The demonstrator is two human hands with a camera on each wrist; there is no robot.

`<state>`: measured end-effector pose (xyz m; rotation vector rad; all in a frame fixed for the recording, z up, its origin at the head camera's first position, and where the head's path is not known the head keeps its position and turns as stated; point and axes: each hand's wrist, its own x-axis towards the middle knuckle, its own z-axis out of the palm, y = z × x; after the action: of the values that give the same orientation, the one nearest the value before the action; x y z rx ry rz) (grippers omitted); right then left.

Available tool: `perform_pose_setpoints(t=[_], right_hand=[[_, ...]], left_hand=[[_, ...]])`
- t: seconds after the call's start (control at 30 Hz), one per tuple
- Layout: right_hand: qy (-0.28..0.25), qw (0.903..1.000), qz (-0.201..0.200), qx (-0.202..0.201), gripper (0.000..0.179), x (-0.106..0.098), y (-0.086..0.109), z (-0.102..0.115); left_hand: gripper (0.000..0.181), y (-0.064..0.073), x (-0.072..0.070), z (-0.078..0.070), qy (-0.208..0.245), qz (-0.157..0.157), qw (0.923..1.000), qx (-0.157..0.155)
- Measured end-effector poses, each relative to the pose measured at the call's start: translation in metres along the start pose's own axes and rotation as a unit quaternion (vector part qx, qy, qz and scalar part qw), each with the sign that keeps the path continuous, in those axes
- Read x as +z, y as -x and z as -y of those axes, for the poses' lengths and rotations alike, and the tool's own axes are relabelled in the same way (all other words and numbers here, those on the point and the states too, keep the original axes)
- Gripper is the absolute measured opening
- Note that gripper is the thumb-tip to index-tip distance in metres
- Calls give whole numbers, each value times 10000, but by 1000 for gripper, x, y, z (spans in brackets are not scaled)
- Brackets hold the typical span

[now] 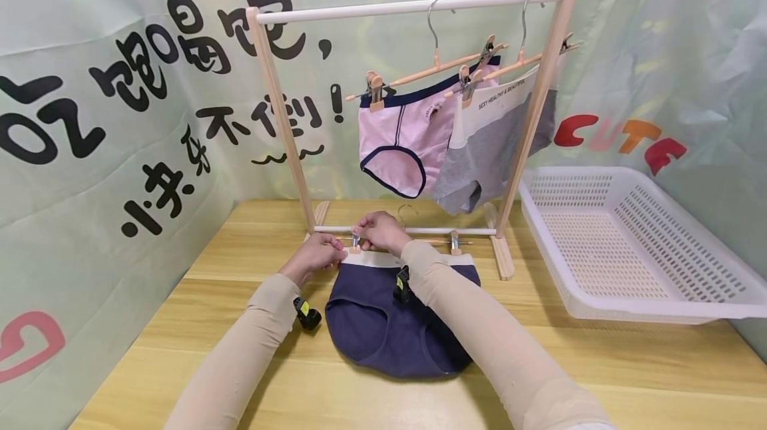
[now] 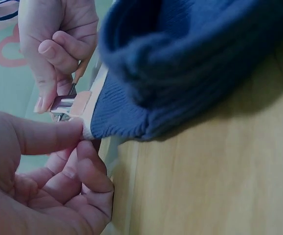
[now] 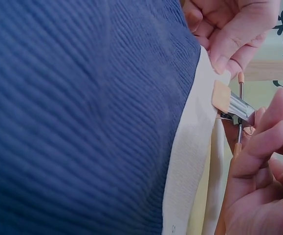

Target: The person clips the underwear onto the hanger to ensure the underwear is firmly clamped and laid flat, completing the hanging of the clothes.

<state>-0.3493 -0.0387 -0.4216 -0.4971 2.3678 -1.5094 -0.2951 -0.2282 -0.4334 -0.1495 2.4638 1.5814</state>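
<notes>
Navy underpants [image 1: 365,333] with a cream waistband [image 3: 185,156] lie on the table, below the rack's lower bar. My left hand [image 1: 314,255] pinches the left corner of that waistband between thumb and forefinger, as the left wrist view shows. Beside it, my right hand [image 1: 383,231] pinches the left clip [image 3: 223,97] of a clip hanger between thumb and finger. This clip's peach pad sits over the waistband edge, close to the left thumb. At the other end, the right clip [image 1: 455,243] is on the waistband. Part of the hanger is hidden behind my right hand.
A wooden rack [image 1: 280,100] with a white top bar stands behind. From it hang pink underpants [image 1: 389,127] with navy trim and grey underpants [image 1: 479,164] with a white waistband, each on a clip hanger. A white plastic basket [image 1: 539,230] stands at the right.
</notes>
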Motion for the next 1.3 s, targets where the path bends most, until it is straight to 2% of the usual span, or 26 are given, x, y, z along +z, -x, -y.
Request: perform_pose_setpoints(t=[0.2,0.3,0.53,0.67,0.9,1.03,1.3], right_hand=[[76,9998,-125,-126,20,-1,-1,2],[98,9997,-181,-131,19,-2,-2,3],[208,9993,-258,-192,19,-2,-1,3],[220,9993,-216,-231,20,-2,-1,3],[23,9995,-195,-232,20,0,-3,2],[-15,9996,-155,-248,19,2,-4,2],[231,9993,-207,-227,18,6,-2,1]], left_hand=[[8,-1,-2,0,94,119,9998,132],[9,-3,-1,2,160,116,9998,96],[32,-1,-1,0,329,44,9994,-89],[27,0,-1,0,295,67,9995,-38],[23,0,-3,3,-184,68,9997,125],[21,0,-4,4,-168,-11,9998,122],[22,-2,-4,7,-167,-94,9996,226]])
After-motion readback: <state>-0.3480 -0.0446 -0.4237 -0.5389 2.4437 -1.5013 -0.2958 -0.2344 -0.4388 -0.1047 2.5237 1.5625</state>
